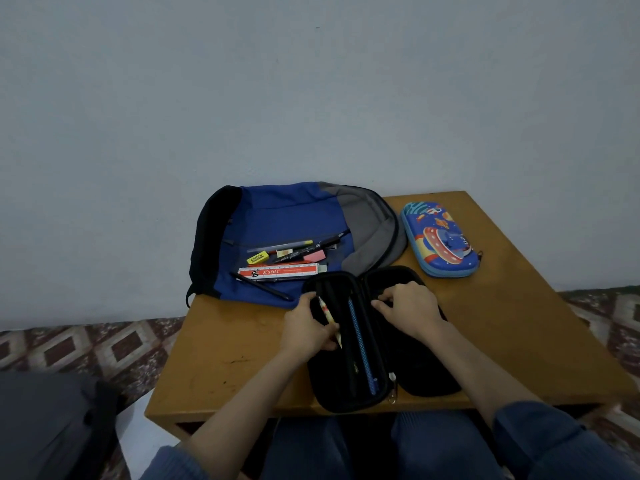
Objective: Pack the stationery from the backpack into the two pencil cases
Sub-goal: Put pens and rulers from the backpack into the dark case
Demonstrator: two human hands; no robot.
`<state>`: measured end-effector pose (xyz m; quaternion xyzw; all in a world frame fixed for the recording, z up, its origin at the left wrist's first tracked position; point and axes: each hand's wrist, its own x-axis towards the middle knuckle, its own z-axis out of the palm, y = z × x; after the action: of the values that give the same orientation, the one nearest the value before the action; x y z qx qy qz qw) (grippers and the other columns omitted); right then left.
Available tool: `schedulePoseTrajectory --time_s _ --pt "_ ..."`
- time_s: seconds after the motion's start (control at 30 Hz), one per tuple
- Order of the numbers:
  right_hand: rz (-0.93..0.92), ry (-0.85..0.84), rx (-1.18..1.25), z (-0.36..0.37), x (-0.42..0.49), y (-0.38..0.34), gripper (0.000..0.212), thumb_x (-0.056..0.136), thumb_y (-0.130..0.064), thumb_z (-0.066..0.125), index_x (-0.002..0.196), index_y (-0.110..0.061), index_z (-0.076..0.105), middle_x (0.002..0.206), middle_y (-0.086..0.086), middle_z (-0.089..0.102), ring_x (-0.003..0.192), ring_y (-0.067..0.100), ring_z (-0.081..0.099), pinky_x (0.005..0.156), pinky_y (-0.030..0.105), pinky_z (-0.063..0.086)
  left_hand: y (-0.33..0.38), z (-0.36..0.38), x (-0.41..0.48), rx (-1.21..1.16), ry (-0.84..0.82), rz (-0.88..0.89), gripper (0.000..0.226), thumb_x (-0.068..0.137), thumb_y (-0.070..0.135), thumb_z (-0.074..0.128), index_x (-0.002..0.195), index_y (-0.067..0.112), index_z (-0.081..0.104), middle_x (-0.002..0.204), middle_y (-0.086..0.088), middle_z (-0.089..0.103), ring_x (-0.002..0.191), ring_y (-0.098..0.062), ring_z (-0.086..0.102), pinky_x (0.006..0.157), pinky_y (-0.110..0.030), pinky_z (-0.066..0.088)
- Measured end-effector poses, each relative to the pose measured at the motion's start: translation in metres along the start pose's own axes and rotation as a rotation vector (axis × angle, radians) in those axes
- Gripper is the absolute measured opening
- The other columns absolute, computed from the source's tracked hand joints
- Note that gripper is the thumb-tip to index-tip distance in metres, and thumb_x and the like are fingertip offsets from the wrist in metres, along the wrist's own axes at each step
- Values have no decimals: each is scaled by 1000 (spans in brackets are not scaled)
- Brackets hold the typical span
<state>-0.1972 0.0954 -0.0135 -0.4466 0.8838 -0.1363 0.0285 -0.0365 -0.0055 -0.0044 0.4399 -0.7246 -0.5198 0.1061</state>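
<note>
Blue backpack (287,216), far left, bears loose stationery (294,262) — ruler (277,272), pens (304,251), erasers (258,258). Black pencil case (422,362), near centre, lies open holding a blue pencil (360,341); printed case (440,239), far right, closed. Left hand (304,327) pinches a pale pencil (327,311) in the open case; right hand (408,306) rests on it — grip unclear.

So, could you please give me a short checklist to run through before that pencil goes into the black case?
1. The black case lies open on the table: ok.
2. The left hand grips the pencil over the case's left half: ok.
3. The right hand holds the case's right half steady: ok.
4. Free room beside the dotted pencil already inside: cannot tell, the inside is dark.
5. The cartoon case is open for later items: not ok, it is shut.
</note>
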Motion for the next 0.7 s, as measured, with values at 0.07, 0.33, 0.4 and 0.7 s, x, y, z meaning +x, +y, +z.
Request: schedulePoseTrajectory --time_s 0.07,0.33,0.4,0.7 --pt "1 -3 -3 0 0 0 40 93 -47 47 116 -20 66 102 2 71 98 20 63 71 27 47 0 5 -4 68 59 26 36 89 11 61 120 13 42 95 -16 66 51 -16 64 49 -25 55" --pt "-3 4 -26 1 0 1 41 92 -49 47 117 -22 65 99 1 71 95 18 65 68 25 46 -1 17 -21 276 -51 108 23 85 38 64 78 16 63 70 3 62 52 -6 57 48 -14 45" --pt "-3 4 -34 1 0 0 41 93 -49 46 117 -22 65 99 1 71 95 19 65 67 25 45 -2 18 -21 285 -63 101 18 83 32 68 76 17 60 72 3 60 56 -5 54 51 -15 43" --pt "-6 -9 -26 0 -2 1 40 93 -50 46 117 -24 65 99 1 72 94 18 65 69 27 49 4 14 -27 708 105 268 32 87 29 61 113 14 49 108 -5 60 97 -23 59 72 -30 48"
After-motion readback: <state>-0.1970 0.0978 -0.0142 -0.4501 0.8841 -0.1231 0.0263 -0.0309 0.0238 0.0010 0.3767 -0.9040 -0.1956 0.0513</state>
